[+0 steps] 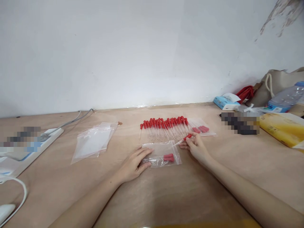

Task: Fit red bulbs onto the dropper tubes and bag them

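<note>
Two forearms come in nearest the camera, over the brown tabletop. On the left, the hand rests at one end of a clear bag; its thumb and forefinger stand apart, and whether the fingers pinch the film I cannot tell. Red bulbs lie inside the bag's other end. Thumb and fingers of the right hand grip a dropper by its red bulb, its stem at the bag's upper right corner; whether the tip is inside cannot be told. Behind, red-topped droppers lie in a row beside a second bag holding more. Flat bags overlap at left, with open tabletop between them and the hand. The back edge meets a white wall.
</note>
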Available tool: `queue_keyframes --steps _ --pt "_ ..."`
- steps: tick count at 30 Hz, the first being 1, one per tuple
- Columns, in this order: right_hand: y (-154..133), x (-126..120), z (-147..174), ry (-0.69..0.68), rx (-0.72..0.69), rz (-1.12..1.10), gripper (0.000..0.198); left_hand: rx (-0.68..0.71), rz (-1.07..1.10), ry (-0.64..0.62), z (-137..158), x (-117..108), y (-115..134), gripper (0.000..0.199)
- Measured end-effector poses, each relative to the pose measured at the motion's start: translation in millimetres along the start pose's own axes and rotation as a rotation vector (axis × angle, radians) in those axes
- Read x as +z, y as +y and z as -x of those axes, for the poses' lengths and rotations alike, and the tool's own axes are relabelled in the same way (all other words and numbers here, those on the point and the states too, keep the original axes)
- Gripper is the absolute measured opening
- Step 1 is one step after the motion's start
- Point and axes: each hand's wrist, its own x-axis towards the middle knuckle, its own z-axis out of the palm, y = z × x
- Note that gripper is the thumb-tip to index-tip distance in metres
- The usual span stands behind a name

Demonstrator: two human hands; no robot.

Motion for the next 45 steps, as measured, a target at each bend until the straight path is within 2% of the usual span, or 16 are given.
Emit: queue_keyframes --steps 3,7,13,18,25,28,32,35,40,45 --pt "-3.1 -3.6 3.5 -0.124 -0.024 0.116 0.040 0.002 0.004 0.016 -0.1 -0.3 1.2 0.044" --pt "-11.9 -5.8 8.6 -0.338 -0.167 0.405 0.024 -0.007 -0.001 0.025 -0.2 -1.8 3.2 0.045" --pt "-15.5 -10.7 6.9 -0.344 -0.360 0.691 0.012 -0.018 0.005 0.024 0.1 -1.3 2.0 0.046" --pt "-16.3 -9.4 5.7 -0.363 -0.355 0.732 0.013 -0.015 0.012 0.027 -0.4 0.0 0.8 0.046" --pt "-15.1 7.5 19.0 -0.476 -0.227 0.597 0.025 -0.011 0.015 0.032 -1.1 -0.5 0.9 0.045" --pt "-13.9 4.3 11.5 -0.432 -0.211 0.569 0.023 0.008 0.010 0.017 -1.5 -0.1 0.0 0.041" --pt "-16.6 -0.2 -18.2 -0.162 -0.292 0.767 0.014 0.056 -0.002 -0.006 -2.0 0.9 -1.3 0.030" --pt "-22.1 7.8 -46.8 -0.045 -0.336 0.923 0.011 0.068 0.001 0.000 -2.3 1.0 -0.9 0.029" --pt "-32.3 36.2 -80.4 0.040 -0.136 1.101 0.026 0.054 0.004 -0.018 -2.8 0.2 0.4 0.030" --pt "-39.3 52.7 -90.2 0.060 -0.006 1.110 0.030 0.054 -0.001 -0.019 -3.2 -1.1 2.4 0.031"
